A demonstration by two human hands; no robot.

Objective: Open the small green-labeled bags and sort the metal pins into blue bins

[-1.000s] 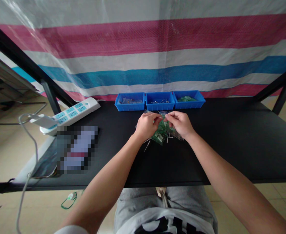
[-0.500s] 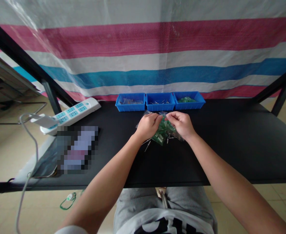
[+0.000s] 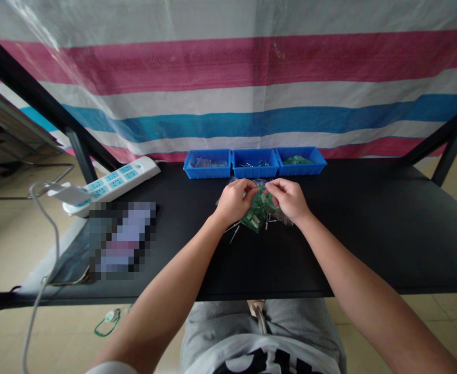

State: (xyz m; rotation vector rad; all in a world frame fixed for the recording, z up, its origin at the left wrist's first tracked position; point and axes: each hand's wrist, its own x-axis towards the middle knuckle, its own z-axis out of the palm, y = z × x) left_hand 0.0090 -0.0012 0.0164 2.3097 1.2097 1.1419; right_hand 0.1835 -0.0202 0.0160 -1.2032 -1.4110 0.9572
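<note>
My left hand (image 3: 234,200) and my right hand (image 3: 286,198) meet over a pile of small green parts (image 3: 258,214) and clear plastic bags on the black table (image 3: 368,228). Both hands have their fingers curled in a pinch, close together above the pile. What they pinch is too small to name. A few thin metal pins (image 3: 234,232) lie loose at the pile's left edge.
Three blue bins stand in a row behind the pile: left (image 3: 207,164), middle (image 3: 255,163), right (image 3: 300,160) with green parts. A white power strip (image 3: 109,184) lies at the back left, its grey cable hanging off the table. A striped tarp hangs behind.
Both hands stay over the pile, with only small shifts of the fingers. Nothing else has moved.
</note>
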